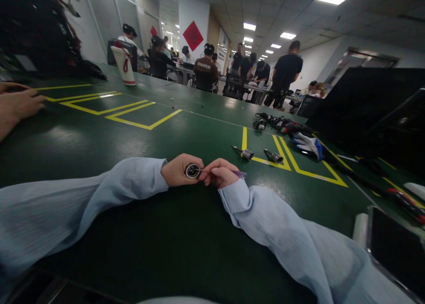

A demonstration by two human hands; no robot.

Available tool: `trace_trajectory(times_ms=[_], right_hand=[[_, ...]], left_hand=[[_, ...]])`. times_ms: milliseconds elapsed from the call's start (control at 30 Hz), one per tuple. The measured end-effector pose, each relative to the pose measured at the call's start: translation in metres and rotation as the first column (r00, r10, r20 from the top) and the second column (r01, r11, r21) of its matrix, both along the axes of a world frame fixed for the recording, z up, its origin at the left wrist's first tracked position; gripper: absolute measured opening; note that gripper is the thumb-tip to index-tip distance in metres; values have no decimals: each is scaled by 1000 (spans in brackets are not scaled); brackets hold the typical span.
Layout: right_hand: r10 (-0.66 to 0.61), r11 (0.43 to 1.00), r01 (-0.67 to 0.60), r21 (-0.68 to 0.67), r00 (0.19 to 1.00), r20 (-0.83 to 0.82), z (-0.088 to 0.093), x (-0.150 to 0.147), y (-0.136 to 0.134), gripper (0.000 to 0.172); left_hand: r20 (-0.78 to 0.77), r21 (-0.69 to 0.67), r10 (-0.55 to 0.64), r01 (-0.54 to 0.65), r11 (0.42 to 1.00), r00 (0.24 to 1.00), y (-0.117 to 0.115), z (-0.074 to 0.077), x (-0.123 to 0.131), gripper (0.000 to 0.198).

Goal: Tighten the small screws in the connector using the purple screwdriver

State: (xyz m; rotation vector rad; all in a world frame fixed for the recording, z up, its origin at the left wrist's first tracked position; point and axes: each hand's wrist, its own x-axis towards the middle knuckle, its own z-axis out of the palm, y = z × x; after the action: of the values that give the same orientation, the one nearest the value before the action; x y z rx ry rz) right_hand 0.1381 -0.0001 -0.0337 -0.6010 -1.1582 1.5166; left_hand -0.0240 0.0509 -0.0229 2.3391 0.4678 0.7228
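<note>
My left hand (pixel 181 169) is closed around a round metal part (pixel 192 171), its open end turned toward me, with a dark inside and a bright rim. Between the fingers of my right hand (pixel 222 173) is a slim screwdriver with a clear purplish handle (pixel 240 174). Its thin shaft (pixel 200 169) points left, and the tip reaches the mouth of the round part; whether it touches anything inside I cannot tell. Beyond my right hand, two similar metal parts with thin stems, one nearer (pixel 247 154) and one farther right (pixel 275 157), lie on the green table (pixel 186 140).
Black cables with metal connectors (pixel 262 123) and a blue-white glove (pixel 307 145) lie at the right. A phone-like black slab (pixel 395 246) is at the right edge. A paper cup (pixel 124 64) stands at the back left. Another person's hand (pixel 20 104) rests at the far left.
</note>
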Motion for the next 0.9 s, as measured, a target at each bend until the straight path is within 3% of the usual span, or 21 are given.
trace_trajectory(times_ms=[167,300,600,733,900], right_hand=[[-271,956,229,186,929,250,3,-7,-11,11],[-403,890,283,358,855,327,0,-13,-17,14],[-450,794,186,579,820,354,-10,-10,-11,15],[-448,796,201,570,829,334,-10,-10,-11,14],[-456,829,232,510,808,373,-4,-8,-15,14]], left_hand=[[-9,61,65,-64,996,998,1,1,0,11],[11,65,69,-70,995,998,1,2,0,11],[89,-99,105,-96,991,991,-1,3,-2,15],[98,-123,99,-87,989,990,-1,3,-1,15],[77,-30,155,-153,988,985,-1,3,-1,17]])
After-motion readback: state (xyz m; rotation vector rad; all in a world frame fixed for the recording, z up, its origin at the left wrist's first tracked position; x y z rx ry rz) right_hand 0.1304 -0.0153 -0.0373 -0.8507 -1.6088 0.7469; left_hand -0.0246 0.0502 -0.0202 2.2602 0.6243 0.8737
